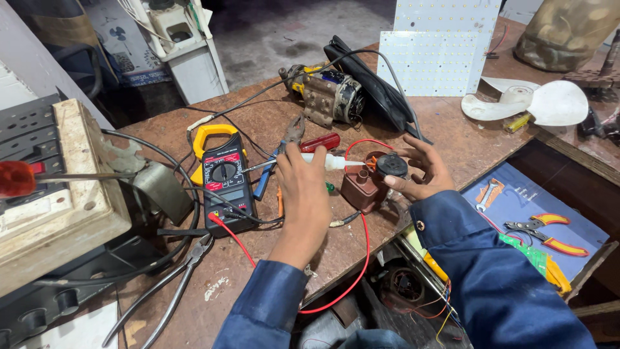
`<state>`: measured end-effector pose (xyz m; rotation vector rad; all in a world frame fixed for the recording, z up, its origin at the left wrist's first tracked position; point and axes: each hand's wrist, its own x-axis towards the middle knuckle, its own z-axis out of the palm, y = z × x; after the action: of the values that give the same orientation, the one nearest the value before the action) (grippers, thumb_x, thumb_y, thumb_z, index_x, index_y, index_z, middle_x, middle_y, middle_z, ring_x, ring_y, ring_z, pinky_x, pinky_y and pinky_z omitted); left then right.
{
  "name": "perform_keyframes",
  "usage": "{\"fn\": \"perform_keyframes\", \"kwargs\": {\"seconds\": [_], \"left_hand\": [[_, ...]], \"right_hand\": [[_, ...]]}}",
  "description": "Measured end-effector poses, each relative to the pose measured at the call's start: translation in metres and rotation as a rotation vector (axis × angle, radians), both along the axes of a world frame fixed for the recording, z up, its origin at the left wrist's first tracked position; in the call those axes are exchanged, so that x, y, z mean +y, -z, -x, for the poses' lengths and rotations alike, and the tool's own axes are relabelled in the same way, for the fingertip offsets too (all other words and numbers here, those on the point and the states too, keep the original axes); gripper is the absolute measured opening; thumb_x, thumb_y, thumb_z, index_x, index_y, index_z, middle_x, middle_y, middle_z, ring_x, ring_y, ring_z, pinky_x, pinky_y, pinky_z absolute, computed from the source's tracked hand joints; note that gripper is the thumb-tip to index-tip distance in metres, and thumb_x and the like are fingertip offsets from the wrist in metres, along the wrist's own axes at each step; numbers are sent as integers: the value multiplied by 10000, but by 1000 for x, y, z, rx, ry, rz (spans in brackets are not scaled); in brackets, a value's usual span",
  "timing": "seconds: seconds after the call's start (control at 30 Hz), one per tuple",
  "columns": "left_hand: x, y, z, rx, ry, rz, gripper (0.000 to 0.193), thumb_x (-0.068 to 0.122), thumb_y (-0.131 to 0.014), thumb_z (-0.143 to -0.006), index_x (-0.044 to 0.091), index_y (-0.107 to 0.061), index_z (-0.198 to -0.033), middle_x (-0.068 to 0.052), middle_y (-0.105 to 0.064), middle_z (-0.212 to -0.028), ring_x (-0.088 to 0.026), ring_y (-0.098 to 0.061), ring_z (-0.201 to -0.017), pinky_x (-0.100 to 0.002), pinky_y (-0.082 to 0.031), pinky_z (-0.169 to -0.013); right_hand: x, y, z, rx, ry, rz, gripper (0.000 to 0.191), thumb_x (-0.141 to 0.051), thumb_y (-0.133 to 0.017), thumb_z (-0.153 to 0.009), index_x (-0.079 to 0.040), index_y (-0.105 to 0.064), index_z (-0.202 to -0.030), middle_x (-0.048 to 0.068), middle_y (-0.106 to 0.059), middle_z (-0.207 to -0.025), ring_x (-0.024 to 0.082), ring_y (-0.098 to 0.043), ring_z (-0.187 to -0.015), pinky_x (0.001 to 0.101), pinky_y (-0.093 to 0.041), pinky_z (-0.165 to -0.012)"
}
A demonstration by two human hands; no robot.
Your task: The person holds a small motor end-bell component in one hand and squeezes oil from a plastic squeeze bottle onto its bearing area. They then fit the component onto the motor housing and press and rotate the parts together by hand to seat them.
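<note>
My left hand (303, 190) grips a screwdriver with a pale translucent handle (332, 161); its metal shaft points left toward a black and yellow clamp meter (223, 179). My right hand (421, 171) holds a small round black part (392, 165), fingers curled around it. Just left of that part stands a small brown coil-like block (360, 189). A red wire (361, 258) loops from this spot down over the table's front edge and back to the meter.
On the brown worktable (258, 116) lie a small motor (329, 97), white perforated panels (433, 61), a white fan blade (539, 103), steel pliers (181, 278) and a red-handled tool (321, 142). At the left stands a switch box (58, 194). An open drawer (529, 207) holds hand tools.
</note>
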<state>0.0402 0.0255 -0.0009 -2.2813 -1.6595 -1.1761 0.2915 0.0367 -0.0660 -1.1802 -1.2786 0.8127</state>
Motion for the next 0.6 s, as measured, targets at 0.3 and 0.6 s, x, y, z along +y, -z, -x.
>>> {"fn": "perform_keyframes", "kwargs": {"seconds": [0.3, 0.6], "left_hand": [[10, 2, -12, 51, -4, -11, 408, -87, -614, -781, 64, -638, -1159, -233, -488, -1197, -398, -506, -1066, -497, -438, -898], [12, 2, -9, 60, 6, -22, 430, -90, -608, -764, 71, -647, -1161, -218, -488, -1183, -389, -505, -1052, -497, -435, -897]], "right_hand": [[0, 5, -2, 20, 36, -13, 956, -83, -907, -661, -130, -478, -1515, 83, -542, -1360, 229, -542, -1302, 386, -472, -1037], [-1, 5, -1, 36, 9, -12, 966, -110, -916, -649, -148, -476, -1508, 66, -551, -1365, 209, -542, -1305, 371, -475, -1057]]}}
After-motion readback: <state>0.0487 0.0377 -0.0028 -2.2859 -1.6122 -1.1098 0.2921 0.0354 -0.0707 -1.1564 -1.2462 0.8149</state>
